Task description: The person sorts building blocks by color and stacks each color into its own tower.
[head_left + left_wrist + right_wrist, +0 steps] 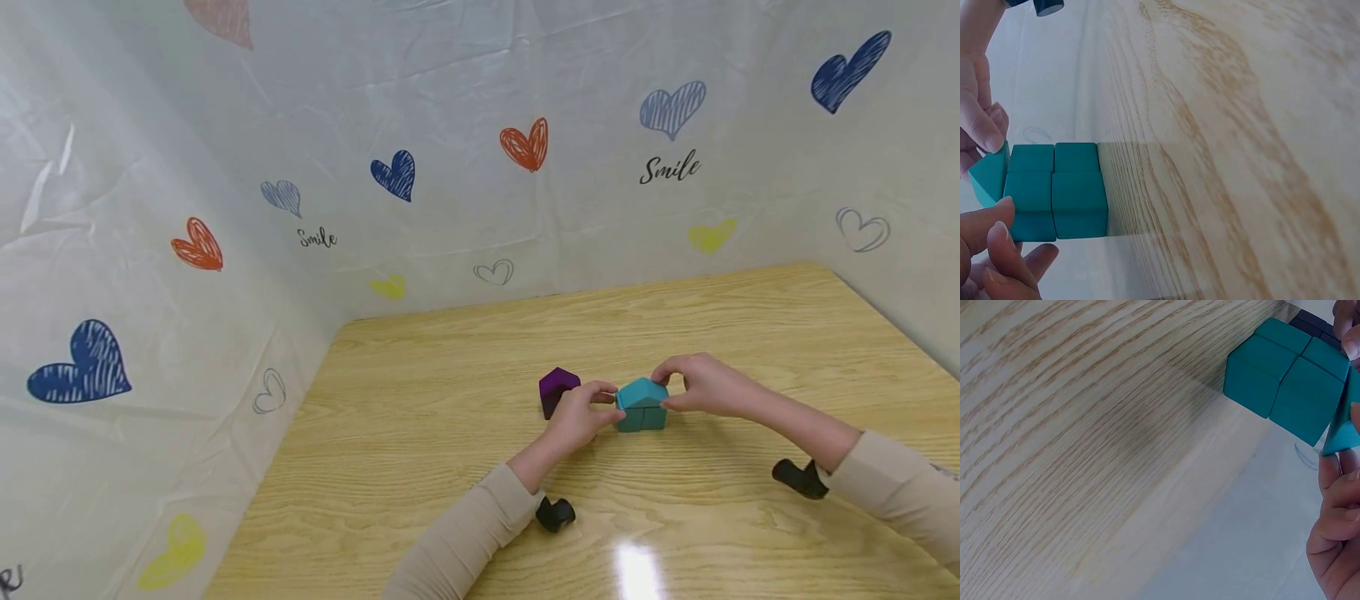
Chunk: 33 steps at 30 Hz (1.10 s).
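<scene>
A small teal stack stands mid-table: teal cubes [643, 419] [1066, 190] [1285, 375] with a teal roof-shaped block [641, 392] [988, 178] [1342, 422] on top. My left hand [609, 398] has curled fingers, and its fingertips [994, 234] pinch the stack's left side. My right hand [667, 388] curves over the roof block from the right and pinches it between thumb and fingers [1335, 512]. A dark purple block [557, 388] [1310, 324] stands just left of the stack, behind my left hand.
The wooden table [450, 375] is walled at the back and on both sides by white plastic sheeting [225, 208] printed with hearts. Black wrist camera mounts [555, 513] [801, 478] hang under both forearms.
</scene>
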Tool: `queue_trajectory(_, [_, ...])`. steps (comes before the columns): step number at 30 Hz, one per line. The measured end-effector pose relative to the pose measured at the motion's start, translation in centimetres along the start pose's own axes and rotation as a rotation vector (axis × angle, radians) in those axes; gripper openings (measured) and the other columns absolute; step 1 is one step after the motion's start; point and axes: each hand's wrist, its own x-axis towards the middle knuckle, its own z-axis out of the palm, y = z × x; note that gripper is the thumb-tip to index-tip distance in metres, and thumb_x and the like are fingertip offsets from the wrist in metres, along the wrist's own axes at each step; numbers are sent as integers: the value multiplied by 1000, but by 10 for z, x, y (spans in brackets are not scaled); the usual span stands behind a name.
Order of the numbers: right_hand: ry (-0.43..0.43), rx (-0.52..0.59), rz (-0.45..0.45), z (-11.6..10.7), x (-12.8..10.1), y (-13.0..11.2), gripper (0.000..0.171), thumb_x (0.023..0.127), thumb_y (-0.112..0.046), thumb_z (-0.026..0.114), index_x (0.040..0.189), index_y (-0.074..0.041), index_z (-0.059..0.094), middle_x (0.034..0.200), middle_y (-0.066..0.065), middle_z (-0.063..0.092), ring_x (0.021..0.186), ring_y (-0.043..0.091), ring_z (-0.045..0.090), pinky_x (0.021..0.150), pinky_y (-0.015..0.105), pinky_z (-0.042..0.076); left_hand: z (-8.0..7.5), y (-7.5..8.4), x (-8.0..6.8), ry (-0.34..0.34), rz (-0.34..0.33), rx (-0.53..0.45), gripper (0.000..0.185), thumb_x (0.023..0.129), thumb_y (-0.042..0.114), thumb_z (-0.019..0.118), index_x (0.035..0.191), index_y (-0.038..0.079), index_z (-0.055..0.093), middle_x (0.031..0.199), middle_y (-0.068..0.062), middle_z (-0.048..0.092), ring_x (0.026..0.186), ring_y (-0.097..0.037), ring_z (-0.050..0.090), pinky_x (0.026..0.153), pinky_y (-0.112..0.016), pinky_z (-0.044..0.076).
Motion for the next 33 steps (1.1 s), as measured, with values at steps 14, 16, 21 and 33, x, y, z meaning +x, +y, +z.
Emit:
queue_trajectory(14, [-6,-13,-4,3,1,3,28,74,-8,73,98,2,64,91,8,65,61,5,44,52,21,38,0,1,1,3,11,11,37,83,22,68,118,16,60,112,-1,64,60,-15,59,45,-22,45])
queue_trajectory(16, [-6,-15,-7,3,1,3,28,74,-8,73,98,2,64,91,8,65,59,4,41,51,21,37,0,1,1,4,10,12,37,83,23,68,118,16,60,112,0,64,59,-16,58,45,-22,45])
queue_trajectory(21, [-7,-2,-9,4,2,4,27,75,-9,72,98,2,63,92,8,64,55,3,36,50,21,35,1,2,2,12,-2,24,36,82,23,68,117,16,60,111,1,65,59,-15,59,45,-22,45])
queue_trajectory(33, [-17,7,-3,4,2,5,28,76,-9,72,100,2,63,92,7,63,56,4,38,51,22,36,0,4,1,13,-20,9,34,83,23,67,116,17,61,110,1,65,61,-13,59,45,-22,45])
